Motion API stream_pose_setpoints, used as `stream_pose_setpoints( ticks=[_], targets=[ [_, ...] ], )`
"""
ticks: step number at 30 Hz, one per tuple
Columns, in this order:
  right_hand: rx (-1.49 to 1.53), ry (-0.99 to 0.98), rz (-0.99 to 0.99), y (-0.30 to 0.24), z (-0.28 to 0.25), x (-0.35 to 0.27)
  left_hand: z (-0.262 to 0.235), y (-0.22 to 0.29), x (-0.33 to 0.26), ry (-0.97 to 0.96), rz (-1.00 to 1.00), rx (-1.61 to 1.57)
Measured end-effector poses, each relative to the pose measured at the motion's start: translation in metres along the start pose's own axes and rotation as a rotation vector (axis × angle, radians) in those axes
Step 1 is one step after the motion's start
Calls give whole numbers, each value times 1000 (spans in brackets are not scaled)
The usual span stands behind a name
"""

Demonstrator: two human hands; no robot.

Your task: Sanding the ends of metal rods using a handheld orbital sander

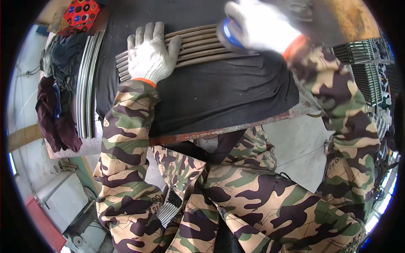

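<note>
A row of several dull metal rods [198, 47] lies side by side on a black cloth [211, 92]. My left hand [151, 58], in a white knit glove, rests flat across the rods near their left ends with its fingers spread. Over their right part, my gloved right hand [263, 27] is closed on a round blue disc-shaped thing [232, 34]. Motion smears that hand and the disc, so its exact kind does not show. The disc is at the rods, whose right ends are partly hidden behind it and the hand.
Shinier rods [87, 88] lie in a bundle left of the cloth, beside dark crumpled garments [57, 114]. A red patterned box [81, 16] stands at the far left. Stacked rods [365, 80] sit at right. The worn bench edge [219, 134] runs before me.
</note>
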State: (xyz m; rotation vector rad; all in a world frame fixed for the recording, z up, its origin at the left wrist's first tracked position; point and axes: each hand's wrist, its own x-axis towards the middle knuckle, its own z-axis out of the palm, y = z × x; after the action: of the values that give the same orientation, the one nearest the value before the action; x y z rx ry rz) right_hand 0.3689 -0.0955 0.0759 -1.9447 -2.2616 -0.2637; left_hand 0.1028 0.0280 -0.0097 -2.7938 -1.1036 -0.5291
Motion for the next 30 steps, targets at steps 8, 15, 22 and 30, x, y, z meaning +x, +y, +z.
stream_pose_setpoints(
  ticks=[8,15,22,30],
  targets=[
    [30,10,-66,-3,-7,-10,2,3,4,25,24,-6],
    [27,-50,-85,-5,-7,-12,7,-2,2,29,16,-8],
    [-54,73,-41,16,8,8,8,-4,1,31,21,-2],
    [-58,33,-28,8,5,12,12,-8,8,34,6,10]
  ],
)
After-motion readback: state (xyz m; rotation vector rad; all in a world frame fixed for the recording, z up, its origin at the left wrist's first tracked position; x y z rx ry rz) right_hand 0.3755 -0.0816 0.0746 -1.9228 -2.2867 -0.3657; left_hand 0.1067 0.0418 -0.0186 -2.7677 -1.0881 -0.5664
